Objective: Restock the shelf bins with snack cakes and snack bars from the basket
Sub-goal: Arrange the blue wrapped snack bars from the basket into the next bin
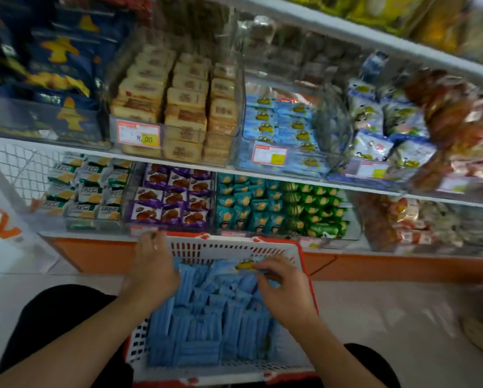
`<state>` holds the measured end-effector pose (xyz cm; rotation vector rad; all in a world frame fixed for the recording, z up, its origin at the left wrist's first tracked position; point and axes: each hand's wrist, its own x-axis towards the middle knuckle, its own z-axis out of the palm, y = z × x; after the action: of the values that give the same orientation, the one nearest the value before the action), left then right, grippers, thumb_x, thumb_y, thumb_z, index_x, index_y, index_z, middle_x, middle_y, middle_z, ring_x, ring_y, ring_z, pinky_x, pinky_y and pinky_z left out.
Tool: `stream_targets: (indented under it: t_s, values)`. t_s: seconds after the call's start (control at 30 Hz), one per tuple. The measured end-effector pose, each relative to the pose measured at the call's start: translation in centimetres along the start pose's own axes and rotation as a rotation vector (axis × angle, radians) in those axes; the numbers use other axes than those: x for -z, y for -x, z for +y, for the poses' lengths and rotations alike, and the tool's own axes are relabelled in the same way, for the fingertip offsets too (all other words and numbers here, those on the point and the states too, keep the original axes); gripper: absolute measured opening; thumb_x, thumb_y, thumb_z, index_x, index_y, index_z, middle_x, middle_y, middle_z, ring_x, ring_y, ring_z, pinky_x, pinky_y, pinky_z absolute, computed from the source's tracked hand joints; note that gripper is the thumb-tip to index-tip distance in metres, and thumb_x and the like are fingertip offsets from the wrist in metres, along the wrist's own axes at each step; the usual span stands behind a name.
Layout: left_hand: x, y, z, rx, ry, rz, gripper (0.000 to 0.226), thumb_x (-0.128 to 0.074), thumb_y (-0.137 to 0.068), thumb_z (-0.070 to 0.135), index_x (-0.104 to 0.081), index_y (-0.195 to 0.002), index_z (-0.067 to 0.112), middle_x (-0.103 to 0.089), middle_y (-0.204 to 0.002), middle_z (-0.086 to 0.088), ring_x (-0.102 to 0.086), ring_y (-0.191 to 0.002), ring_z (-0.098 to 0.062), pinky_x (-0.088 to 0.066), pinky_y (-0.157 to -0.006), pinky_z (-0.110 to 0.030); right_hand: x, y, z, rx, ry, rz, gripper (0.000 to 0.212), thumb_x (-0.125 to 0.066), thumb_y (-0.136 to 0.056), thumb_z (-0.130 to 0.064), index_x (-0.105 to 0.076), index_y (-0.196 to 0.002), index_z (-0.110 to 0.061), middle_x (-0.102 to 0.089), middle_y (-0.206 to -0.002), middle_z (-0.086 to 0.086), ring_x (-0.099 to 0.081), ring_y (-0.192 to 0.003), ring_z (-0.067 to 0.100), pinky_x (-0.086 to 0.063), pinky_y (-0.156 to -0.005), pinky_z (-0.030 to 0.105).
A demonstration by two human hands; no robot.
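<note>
store shelves fill the whole background, two levels of clear bins packed tight with snacks. on the upper shelf there's a bin of tan snack cakes with an 8.00 price tag on its front, and just to the right of it a bin of light blue packets with a little yellow-green picture on each. further right is a bin of bagged snacks, pretty blurry. the lower shelf has green and white packs at the left end, then purple packs, then teal ones and bright green ones side by side.

down on the floor, right up against the orange base of the shelf, sits a red and white plastic basket. it's loaded with blue wrapped snack bars standing on edge in rows, basically filling it wall to wall.

the left hand is at the far left corner of the basket, fingers curled over the rim there, looks like it grips the edge. the right hand is over the far right part of the basket, fingertips pinching one blue packet that's lifted a bit above the others, its yellow picture facing up. both forearms come in from the bottom edge, and dark trouser knees show either side of the basket.
</note>
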<state>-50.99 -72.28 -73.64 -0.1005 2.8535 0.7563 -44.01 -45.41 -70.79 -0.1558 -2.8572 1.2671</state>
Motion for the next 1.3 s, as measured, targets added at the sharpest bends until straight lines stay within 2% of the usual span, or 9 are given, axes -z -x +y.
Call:
stream_targets:
  t_s: [0.1,0.23,0.37,0.6,0.73,0.83,0.97,1.1,1.3]
  values:
    - [3.4,1.8,5.4,-0.16,0.224,-0.174,0.053,-0.073,-0.094,0.026,-0.047,-0.141,0.029,-0.042,-0.14,0.006,-0.051,-0.106,-0.006,-0.042,-0.074,-0.01,3.2,1.0,-2.3,0.143,-0.065,0.106,0.018,-0.072,-0.096,-0.007,-0.079,-0.1,-0.023,-0.065,-0.11,-0.017,-0.065,-0.104,0.005,-0.055,-0.09,0.021]
    - [8.0,4.5,11.7,-0.438,0.273,-0.349,0.061,-0.073,-0.092,0.053,-0.046,-0.146,0.047,-0.041,-0.137,0.03,-0.045,-0.125,0.001,-0.041,-0.099,-0.022,6.4,2.0,-5.9,0.262,-0.19,0.173,0.018,-0.073,-0.095,-0.003,-0.081,-0.097,-0.02,-0.068,-0.108,-0.018,-0.067,-0.106,0.008,-0.055,-0.085,0.023]
    - [10.3,5.2,15.3,-0.599,0.08,-0.237,0.047,-0.074,-0.092,0.044,-0.058,-0.136,0.042,-0.059,-0.128,0.02,-0.058,-0.109,-0.001,-0.051,-0.093,-0.027,8.5,2.8,-7.7,0.327,-0.255,0.219,0.019,-0.071,-0.096,-0.003,-0.08,-0.096,-0.02,-0.068,-0.107,-0.016,-0.068,-0.105,0.009,-0.055,-0.084,0.025]
    - [11.7,3.9,18.7,-0.582,-0.029,-0.148,0.034,-0.081,-0.085,0.042,-0.062,-0.113,0.045,-0.057,-0.108,0.021,-0.058,-0.093,-0.001,-0.053,-0.083,-0.029,11.2,1.9,-7.6,0.29,-0.358,0.163,0.041,-0.064,-0.095,0.002,-0.071,-0.117,-0.032,-0.062,-0.123,-0.014,-0.066,-0.113,0.013,-0.057,-0.09,0.029]
    - [13.2,1.4,21.6,-0.541,-0.035,-0.094,0.052,-0.087,-0.081,0.044,-0.057,-0.123,0.046,-0.059,-0.121,0.025,-0.062,-0.108,-0.003,-0.055,-0.087,-0.027,13.9,-2.2,-7.7,0.15,-0.272,0.363,0.039,-0.062,-0.098,-0.008,-0.057,-0.11,-0.044,-0.063,-0.11,-0.007,-0.066,-0.091,0.008,-0.055,-0.071,0.029]
    - [14.7,-1.4,24.8,-0.524,-0.057,-0.051,0.056,-0.085,-0.08,0.051,-0.053,-0.124,0.042,-0.057,-0.123,0.022,-0.059,-0.108,-0.003,-0.054,-0.083,-0.026,16.5,-7.6,-6.7,0.072,-0.135,0.486,0.023,-0.061,-0.1,-0.018,-0.051,-0.112,-0.035,-0.058,-0.107,-0.006,-0.06,-0.091,0.015,-0.044,-0.067,0.027]
    - [15.7,-7.4,29.5,-0.583,-0.123,0.071,0.041,-0.078,-0.087,0.051,-0.053,-0.117,0.039,-0.059,-0.123,0.019,-0.06,-0.108,-0.006,-0.054,-0.086,-0.031,19.5,-14.5,-5.7,0.021,0.085,0.552,0.031,-0.059,-0.103,-0.022,-0.052,-0.132,-0.013,-0.049,-0.119,0.0,-0.051,-0.105,0.019,-0.041,-0.079,0.029]
    - [14.6,-15.3,33.2,-0.613,-0.208,0.207,0.04,-0.084,-0.085,0.039,-0.057,-0.114,0.031,-0.065,-0.123,0.003,-0.062,-0.111,-0.023,-0.054,-0.093,-0.044,19.2,-18.2,-3.8,0.027,0.161,0.609,0.006,-0.061,-0.1,-0.022,-0.06,-0.101,-0.016,-0.052,-0.095,-0.004,-0.055,-0.09,0.027,-0.045,-0.068,0.037]
    - [10.4,-25.2,36.3,-0.577,-0.324,0.223,0.036,-0.082,-0.082,0.032,-0.056,-0.106,0.029,-0.065,-0.113,-0.009,-0.063,-0.102,-0.033,-0.058,-0.084,-0.046,17.7,-19.6,-2.2,0.089,0.067,0.758,0.024,-0.062,-0.094,-0.009,-0.048,-0.081,-0.024,-0.049,-0.086,-0.008,-0.043,-0.08,0.014,-0.04,-0.064,0.037]
